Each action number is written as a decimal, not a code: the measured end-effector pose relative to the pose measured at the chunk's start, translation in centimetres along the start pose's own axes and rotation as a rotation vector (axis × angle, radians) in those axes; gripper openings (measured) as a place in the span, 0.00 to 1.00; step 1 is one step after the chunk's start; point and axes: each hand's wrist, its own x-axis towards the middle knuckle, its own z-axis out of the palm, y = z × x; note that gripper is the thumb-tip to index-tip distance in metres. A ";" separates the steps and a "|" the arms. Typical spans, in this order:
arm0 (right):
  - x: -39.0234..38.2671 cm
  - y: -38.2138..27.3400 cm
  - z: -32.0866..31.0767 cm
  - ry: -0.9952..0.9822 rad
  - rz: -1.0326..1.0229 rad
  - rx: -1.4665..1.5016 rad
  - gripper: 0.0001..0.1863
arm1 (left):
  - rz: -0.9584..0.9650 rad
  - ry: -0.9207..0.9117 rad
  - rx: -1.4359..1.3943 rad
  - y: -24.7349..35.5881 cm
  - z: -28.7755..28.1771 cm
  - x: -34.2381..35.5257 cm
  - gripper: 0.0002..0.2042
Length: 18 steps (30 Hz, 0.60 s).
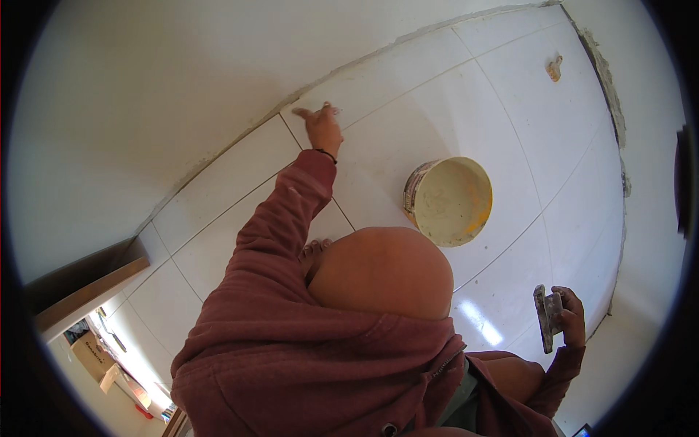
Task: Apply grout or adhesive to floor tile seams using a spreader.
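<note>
My left hand [322, 131] reaches forward to the white floor tiles [378, 146], beside the seam at the base of the wall. Its fingers are spread with nothing in them. A dark band circles that wrist. Off to the right, my right hand [573, 320] grips a small grey float [546, 317] by its handle, held above the floor. Between the hands, ahead of my bare knee, stands a round bucket [413, 195]. Pale residue and a yellow-orange stain mark its inside. Tile joints look dark near my left forearm and paler farther right.
A white wall [160, 95] runs along the left and far side, with rough grey mortar at its foot. Another wall [648, 197] bounds the right. A crumpled brownish scrap [555, 68] lies far right. At lower left are a wooden panel edge [95, 295] and a cardboard box [91, 357].
</note>
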 end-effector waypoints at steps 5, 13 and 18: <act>0.1 0.3 -0.2 -0.015 0.005 0.002 0.34 | -0.040 0.100 0.016 -2.7 -0.8 4.9 0.34; 0.3 -0.6 0.3 -0.028 0.023 -0.042 0.34 | 0.009 -0.141 0.191 -2.4 8.3 5.3 0.17; 0.0 -0.5 0.3 0.006 0.010 -0.010 0.35 | 0.005 -0.072 0.027 -0.3 2.7 0.7 0.20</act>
